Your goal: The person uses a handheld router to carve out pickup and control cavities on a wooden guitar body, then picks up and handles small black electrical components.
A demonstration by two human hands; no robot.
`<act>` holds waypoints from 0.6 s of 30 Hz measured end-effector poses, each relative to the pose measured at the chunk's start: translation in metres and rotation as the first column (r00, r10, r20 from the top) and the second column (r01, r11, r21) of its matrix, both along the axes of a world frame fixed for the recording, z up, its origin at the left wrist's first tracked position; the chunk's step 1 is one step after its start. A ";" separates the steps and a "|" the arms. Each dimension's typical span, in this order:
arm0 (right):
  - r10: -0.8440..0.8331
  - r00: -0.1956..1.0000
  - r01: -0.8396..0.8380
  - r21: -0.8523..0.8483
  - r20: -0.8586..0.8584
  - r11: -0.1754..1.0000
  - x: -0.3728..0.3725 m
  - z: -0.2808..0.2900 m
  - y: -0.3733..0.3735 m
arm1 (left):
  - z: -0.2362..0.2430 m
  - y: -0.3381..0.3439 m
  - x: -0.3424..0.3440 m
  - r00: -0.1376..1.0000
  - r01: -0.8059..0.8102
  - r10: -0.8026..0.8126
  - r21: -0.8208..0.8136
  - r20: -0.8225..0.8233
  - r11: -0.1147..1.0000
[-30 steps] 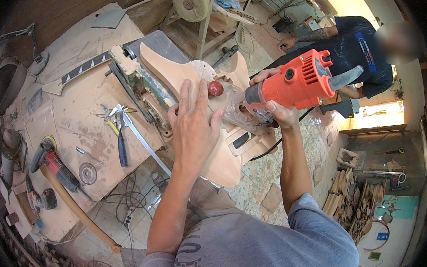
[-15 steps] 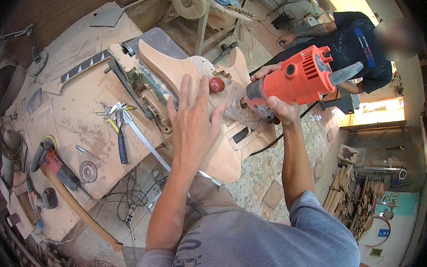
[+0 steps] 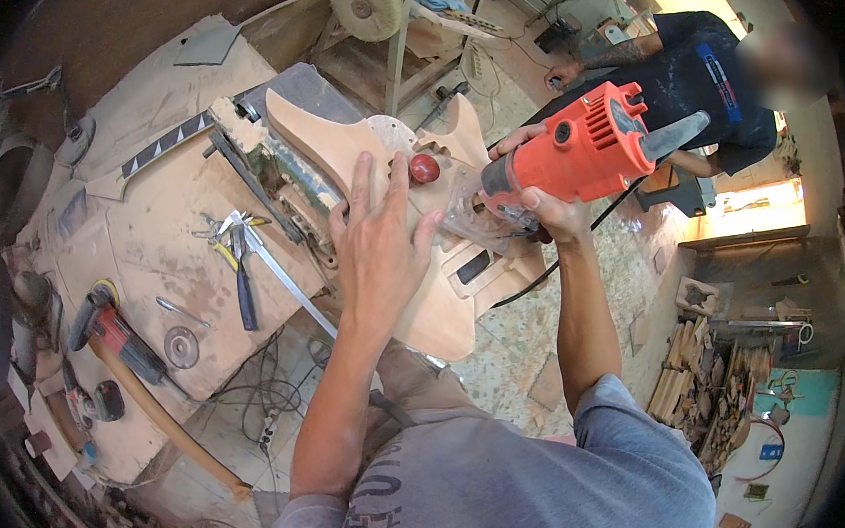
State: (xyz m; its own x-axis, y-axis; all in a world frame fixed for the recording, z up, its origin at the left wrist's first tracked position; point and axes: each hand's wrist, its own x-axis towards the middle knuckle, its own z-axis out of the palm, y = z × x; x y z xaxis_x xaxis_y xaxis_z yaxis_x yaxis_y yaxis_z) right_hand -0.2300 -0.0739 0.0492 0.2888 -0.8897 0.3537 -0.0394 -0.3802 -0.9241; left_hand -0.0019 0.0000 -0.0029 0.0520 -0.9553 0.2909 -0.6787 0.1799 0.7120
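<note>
An unfinished wooden guitar body point(image 3: 437, 317) with routed cavities sits against a bench vise point(image 3: 287, 180); I cannot tell how firmly it is clamped. On its face stands an orange-red router point(image 3: 573, 158), tilted in this view, with a see-through base and a round red knob point(image 3: 424, 169). My right hand point(image 3: 560, 215) wraps around the router's lower housing, thumb toward me. Flat on the wood lies my left hand point(image 3: 382, 252), fingers stretched out, the forefinger close beside the knob. The router's bit is hidden.
The workbench point(image 3: 129, 317) at left bears pliers point(image 3: 243, 278), a metal caliper point(image 3: 285, 285), an angle grinder point(image 3: 120, 332) and a guitar neck point(image 3: 161, 151). A buffing wheel point(image 3: 366, 5) stands behind. Another person point(image 3: 697, 93) is at far right. Wood scraps point(image 3: 710, 390) lie lower right.
The whole view has shifted and turned slightly. Both hands and the router keep nearly the same places on the guitar body.
</note>
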 end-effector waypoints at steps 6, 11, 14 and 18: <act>0.008 1.000 -0.008 0.016 -0.012 1.000 -0.002 -0.001 -0.001 | 0.002 0.000 0.001 1.000 0.001 -0.001 0.017 0.025 1.000; 0.015 1.000 -0.015 0.019 -0.014 1.000 -0.001 0.000 -0.001 | 0.003 0.000 0.001 0.999 0.000 -0.001 0.020 0.054 1.000; 0.014 1.000 -0.013 0.026 -0.010 1.000 -0.002 0.001 0.001 | 0.001 0.000 0.001 0.998 0.002 -0.001 -0.015 0.069 1.000; 0.001 1.000 -0.001 0.038 -0.014 0.999 -0.001 0.003 0.005 | 0.000 0.000 0.000 0.998 0.003 -0.005 0.026 0.059 1.000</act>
